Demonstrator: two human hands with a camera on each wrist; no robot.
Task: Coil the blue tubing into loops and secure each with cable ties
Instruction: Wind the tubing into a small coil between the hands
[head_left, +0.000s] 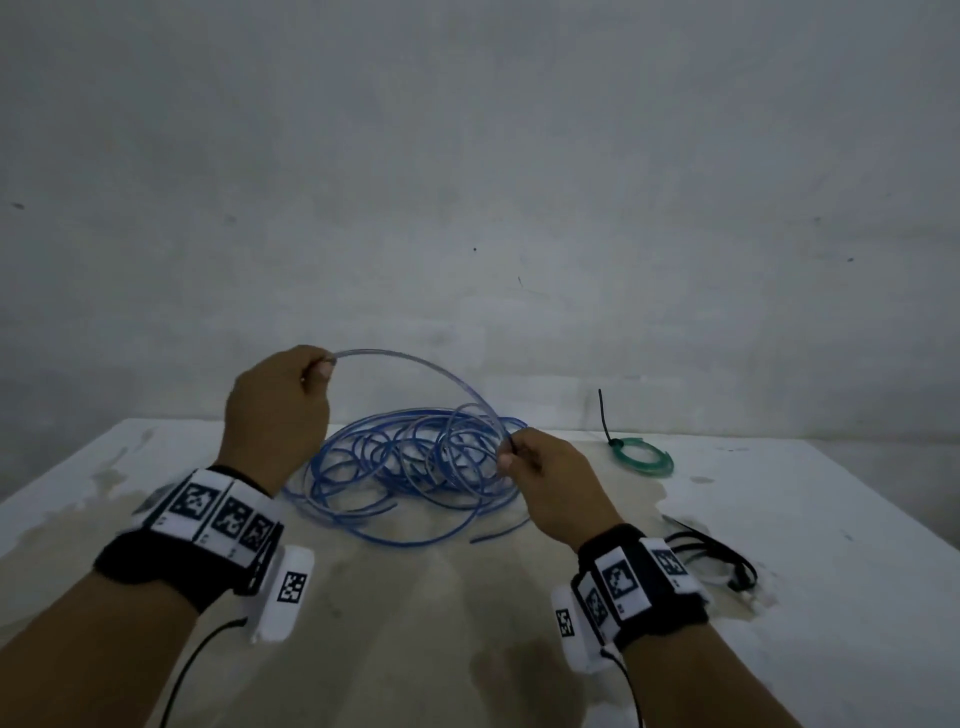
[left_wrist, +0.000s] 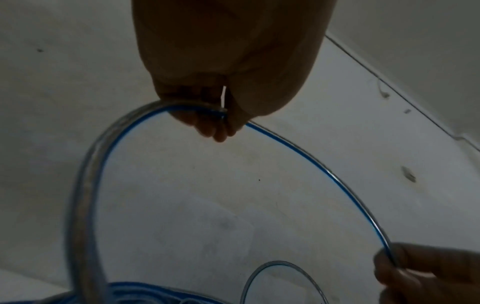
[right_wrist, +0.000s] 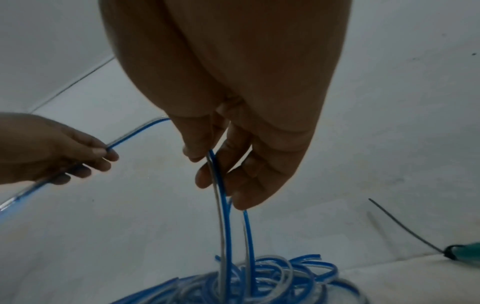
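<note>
Nearest on the pale table (head_left: 779, 649), a few loose black cable ties (head_left: 711, 553) lie at the right, just beside the right wrist. Above the mid-table, the right hand (head_left: 545, 480) pinches strands of the blue tubing (head_left: 410, 462), whose tangled heap rests on the table between the hands. The left hand (head_left: 278, 410), raised higher, curls its fingers (left_wrist: 207, 127) round one arc of it. Farther right lies a small green coil (head_left: 644, 457), bound by a black tie (head_left: 607, 415), near the wall (head_left: 467, 156).
</note>
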